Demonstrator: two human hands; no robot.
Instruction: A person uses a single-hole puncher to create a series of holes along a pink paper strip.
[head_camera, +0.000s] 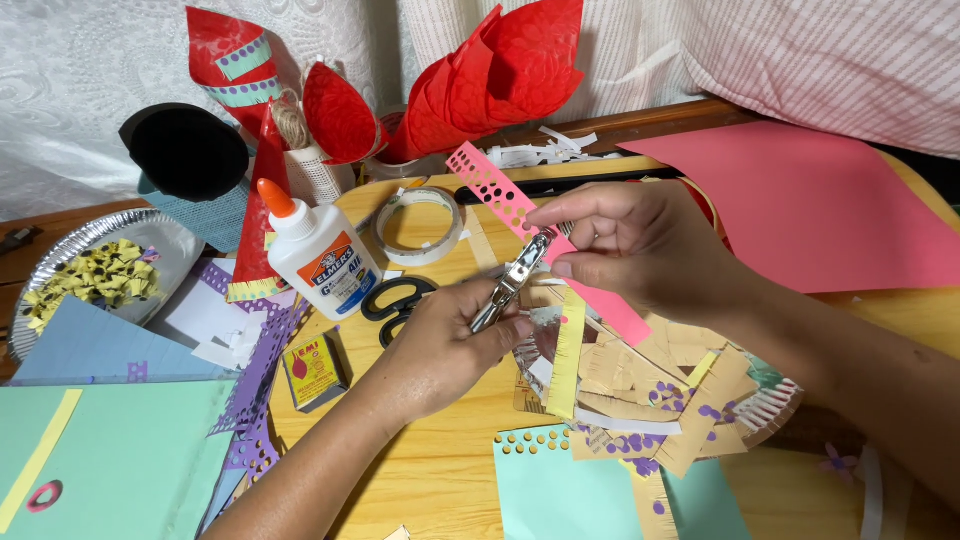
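Punching a pink paper strip over a crowded tabletop (440, 480)

Left hand (440, 345) clamps the metal hole punch (512, 280); right hand (630, 245) pinches the pink strip (500, 195), both right of the orange-capped white glue bottle (322, 255); small yellow box (312, 372) below it.

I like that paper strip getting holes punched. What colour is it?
The paper strip is pink, dotted with round punched holes; the head view shows it.

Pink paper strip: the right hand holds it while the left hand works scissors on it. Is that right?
Not quite. In the head view the right hand holds the pink paper strip, but the left hand works a metal hole punch. The scissors lie untouched on the table.
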